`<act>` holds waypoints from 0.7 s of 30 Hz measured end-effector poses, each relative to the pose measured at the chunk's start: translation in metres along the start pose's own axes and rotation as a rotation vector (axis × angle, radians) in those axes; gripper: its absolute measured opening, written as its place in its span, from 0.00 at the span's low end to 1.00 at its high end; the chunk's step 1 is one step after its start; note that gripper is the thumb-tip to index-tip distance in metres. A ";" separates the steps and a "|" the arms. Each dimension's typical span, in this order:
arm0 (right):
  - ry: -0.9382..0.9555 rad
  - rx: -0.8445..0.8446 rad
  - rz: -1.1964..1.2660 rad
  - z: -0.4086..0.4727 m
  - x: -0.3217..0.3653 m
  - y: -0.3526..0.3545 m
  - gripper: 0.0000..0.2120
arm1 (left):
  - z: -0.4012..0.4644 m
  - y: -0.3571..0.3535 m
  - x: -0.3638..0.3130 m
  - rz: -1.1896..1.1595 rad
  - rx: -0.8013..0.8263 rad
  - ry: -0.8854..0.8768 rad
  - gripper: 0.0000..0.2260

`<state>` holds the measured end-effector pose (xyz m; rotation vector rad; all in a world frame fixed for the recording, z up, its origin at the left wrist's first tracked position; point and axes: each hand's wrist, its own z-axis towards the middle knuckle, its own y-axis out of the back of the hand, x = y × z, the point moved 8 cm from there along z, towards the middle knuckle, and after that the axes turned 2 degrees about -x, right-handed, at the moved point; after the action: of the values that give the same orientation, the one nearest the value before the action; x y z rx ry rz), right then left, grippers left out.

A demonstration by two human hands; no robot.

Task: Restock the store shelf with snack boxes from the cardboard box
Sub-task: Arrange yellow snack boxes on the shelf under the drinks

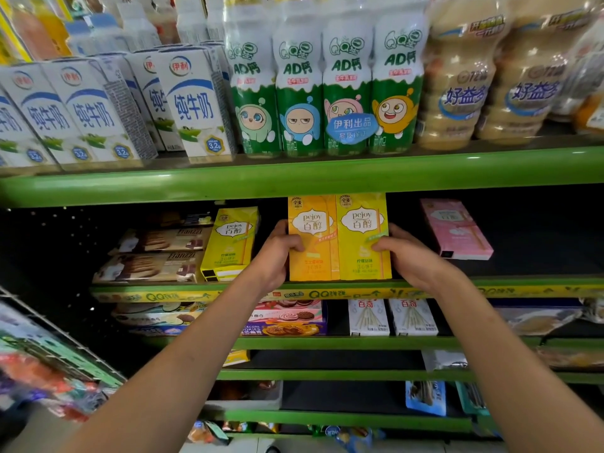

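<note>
Two upright Pejoy snack boxes stand side by side at the front of the middle shelf (327, 284): an orange box (312, 237) on the left and a yellow box (362, 237) on the right. My left hand (274, 256) grips the orange box's left edge, thumb on its front. My right hand (408, 253) grips the yellow box's right edge, thumb across its front. Another yellow Pejoy box (230, 243) stands tilted to the left of them. The cardboard box is not in view.
A pink box (456, 228) stands on the same shelf to the right, with dark shelf space around it. Brown biscuit boxes (153, 256) lie stacked at the left. Milk cartons (192, 103) and drink bottles (323, 86) fill the shelf above. More snack boxes (390, 317) sit below.
</note>
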<state>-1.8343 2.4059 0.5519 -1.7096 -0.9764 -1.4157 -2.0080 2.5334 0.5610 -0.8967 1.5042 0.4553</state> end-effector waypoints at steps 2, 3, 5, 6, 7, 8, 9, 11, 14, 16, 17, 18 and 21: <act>0.002 0.006 -0.003 0.000 0.000 0.000 0.20 | -0.001 0.000 0.000 -0.001 0.001 0.001 0.24; 0.000 0.005 -0.002 0.000 0.000 0.000 0.19 | -0.001 0.000 0.000 0.002 0.001 0.001 0.24; -0.006 0.004 -0.003 0.001 -0.001 0.001 0.19 | -0.001 0.000 -0.001 0.016 0.002 -0.004 0.23; -0.009 0.004 -0.002 0.001 -0.002 0.001 0.19 | -0.001 0.000 -0.001 0.025 0.000 -0.005 0.22; -0.012 0.003 0.001 0.001 -0.003 0.001 0.19 | -0.001 0.000 -0.001 0.033 -0.005 -0.004 0.22; -0.014 0.003 0.003 0.000 -0.003 0.001 0.19 | -0.001 0.000 -0.001 0.038 -0.011 -0.002 0.22; -0.015 0.003 0.004 0.000 -0.002 0.001 0.19 | -0.001 0.000 -0.001 0.044 -0.015 0.000 0.22; -0.020 -0.002 0.013 -0.001 -0.002 0.000 0.18 | -0.001 0.000 -0.001 0.053 -0.023 0.004 0.23; -0.029 -0.051 0.062 -0.001 0.001 0.002 0.15 | 0.000 0.002 -0.001 0.086 -0.056 -0.004 0.25; -0.040 -0.095 0.107 -0.002 0.002 0.004 0.13 | 0.001 0.004 -0.003 0.127 -0.110 -0.021 0.29; -0.050 -0.111 0.118 -0.003 0.003 0.005 0.12 | 0.000 0.005 -0.004 0.180 -0.146 -0.043 0.31; -0.062 -0.124 0.122 -0.004 0.002 0.006 0.11 | -0.002 0.005 -0.008 0.271 -0.182 -0.082 0.32; -0.095 -0.154 0.127 -0.004 0.001 0.011 0.11 | -0.012 -0.004 -0.021 0.592 -0.228 -0.237 0.27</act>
<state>-1.8257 2.3976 0.5529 -1.9316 -0.8102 -1.3674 -2.0140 2.5278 0.5842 -0.5282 1.5002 1.1427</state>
